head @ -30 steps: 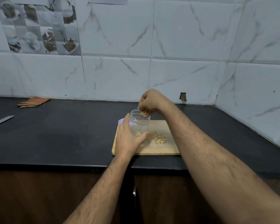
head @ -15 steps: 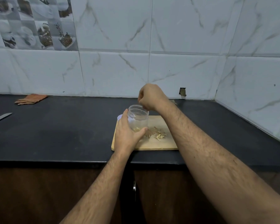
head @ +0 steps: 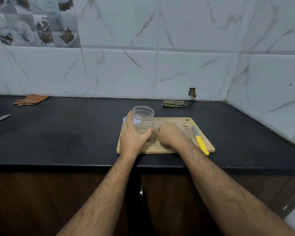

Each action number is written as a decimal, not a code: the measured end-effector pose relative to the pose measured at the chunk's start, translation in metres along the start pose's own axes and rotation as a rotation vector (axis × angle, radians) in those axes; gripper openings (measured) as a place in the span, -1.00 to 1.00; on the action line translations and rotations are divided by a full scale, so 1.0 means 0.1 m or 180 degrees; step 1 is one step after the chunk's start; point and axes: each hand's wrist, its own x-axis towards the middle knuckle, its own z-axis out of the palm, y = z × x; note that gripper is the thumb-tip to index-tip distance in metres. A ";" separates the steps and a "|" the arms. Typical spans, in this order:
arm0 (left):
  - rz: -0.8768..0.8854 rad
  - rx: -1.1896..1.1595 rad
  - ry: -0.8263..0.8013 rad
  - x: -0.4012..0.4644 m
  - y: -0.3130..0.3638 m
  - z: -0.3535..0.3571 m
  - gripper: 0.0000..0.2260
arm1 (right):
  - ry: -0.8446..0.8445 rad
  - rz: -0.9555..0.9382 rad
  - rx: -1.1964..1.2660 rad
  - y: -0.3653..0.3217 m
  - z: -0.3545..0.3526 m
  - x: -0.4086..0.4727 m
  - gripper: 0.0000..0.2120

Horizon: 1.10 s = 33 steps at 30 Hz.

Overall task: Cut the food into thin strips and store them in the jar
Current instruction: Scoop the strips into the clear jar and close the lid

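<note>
We see the jar [head: 143, 119] standing upright and uncapped on the left end of the board [head: 170, 147], which lies on the dark counter [head: 66, 133]. The left hand [head: 133, 137] wraps the jar from the near-left side, thumb across the front low on the wall, fingers curled round the far side. A few pale strips [head: 142, 131] show through the clear wall at the jar's bottom, just above the thumb. The right hand [head: 170, 135] rests knuckles-up on the board just right of the jar, fingers curled down toward the wood; we cannot tell whether they pinch anything, since the fingertips are hidden. The knife [head: 200, 140], yellow handle toward us, lies on the board's right side, apart from the right hand. Small food bits [head: 186, 125] sit near the board's far right corner. Two folded cloths lie by the wall, orange [head: 31, 100] at left, green [head: 174, 103] behind the board.
</note>
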 end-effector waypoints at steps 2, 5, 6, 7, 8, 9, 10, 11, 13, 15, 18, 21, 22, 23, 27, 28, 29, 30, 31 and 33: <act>0.0004 0.0005 0.0019 0.00 0.00 0.00 -0.10 | 0.0078 -0.0108 -0.0003 -0.02 0.04 -0.03 -0.73; 0.0010 -0.0009 0.0028 0.00 0.00 -0.01 -0.10 | 0.0211 -0.0120 -0.0024 0.00 0.04 -0.08 -0.78; 0.0010 -0.0012 0.0031 0.00 0.00 -0.01 -0.10 | 0.0214 -0.0084 -0.0043 0.02 0.03 -0.08 -0.81; 0.0009 -0.0016 0.0034 -0.01 0.01 -0.01 -0.10 | 0.0199 -0.0017 -0.0067 0.04 0.01 -0.08 -0.83; 0.0002 -0.0026 0.0037 -0.01 0.01 -0.01 -0.11 | 0.0161 0.0079 -0.0088 0.07 -0.01 -0.08 -0.85; -0.0006 -0.0037 0.0039 -0.01 0.01 -0.02 -0.11 | 0.0125 0.0169 -0.0085 0.10 -0.04 -0.07 -0.86; -0.0008 -0.0045 0.0033 -0.01 0.01 -0.02 -0.11 | 0.0099 0.0241 -0.0019 0.14 -0.07 -0.06 -0.86; -0.0001 -0.0042 0.0019 -0.01 0.01 -0.02 -0.11 | 0.0081 0.0302 0.0112 0.17 -0.11 -0.04 -0.86; 0.0008 -0.0024 0.0005 -0.01 0.01 -0.02 -0.11 | 0.0094 0.0362 0.0384 0.23 -0.17 0.02 -0.83; 0.0013 -0.0018 0.0008 -0.01 0.01 -0.02 -0.11 | 0.0014 0.0313 0.0421 0.25 -0.20 0.04 -0.78; 0.0016 -0.0018 0.0004 -0.01 0.02 -0.02 -0.11 | -0.0233 0.0014 0.0148 0.24 -0.14 0.02 -0.73; 0.0022 -0.0018 0.0010 -0.01 0.01 -0.02 -0.11 | -0.0299 -0.0156 -0.0035 0.27 -0.08 -0.04 -0.68; 0.0025 -0.0026 0.0009 -0.01 0.01 -0.02 -0.11 | -0.0335 -0.0211 -0.0067 0.28 -0.10 -0.05 -0.71; 0.0024 -0.0033 0.0005 -0.01 0.01 -0.02 -0.11 | -0.0399 -0.0272 -0.0089 0.28 -0.13 -0.06 -0.73; 0.0029 -0.0029 0.0030 -0.01 0.00 -0.01 -0.11 | -0.0612 -0.0319 -0.0057 0.33 -0.35 -0.10 -0.69; 0.0032 -0.0032 0.0039 -0.01 0.00 -0.01 -0.11 | -0.0714 -0.0291 -0.0088 0.35 -0.40 -0.12 -0.63; 0.0030 -0.0036 0.0045 -0.01 0.00 -0.01 -0.11 | -0.0875 -0.0273 -0.0142 0.36 -0.44 -0.13 -0.55; 0.0026 -0.0036 0.0045 -0.01 0.00 -0.01 -0.11 | -0.1043 -0.0272 -0.0183 0.36 -0.46 -0.14 -0.47; 0.0026 -0.0032 0.0036 -0.01 0.00 -0.01 -0.11 | -0.1162 -0.0293 -0.0198 0.36 -0.46 -0.16 -0.42; 0.0019 -0.0029 0.0030 0.00 -0.01 0.00 -0.11 | -0.1207 -0.0384 -0.0170 0.33 -0.42 -0.17 -0.38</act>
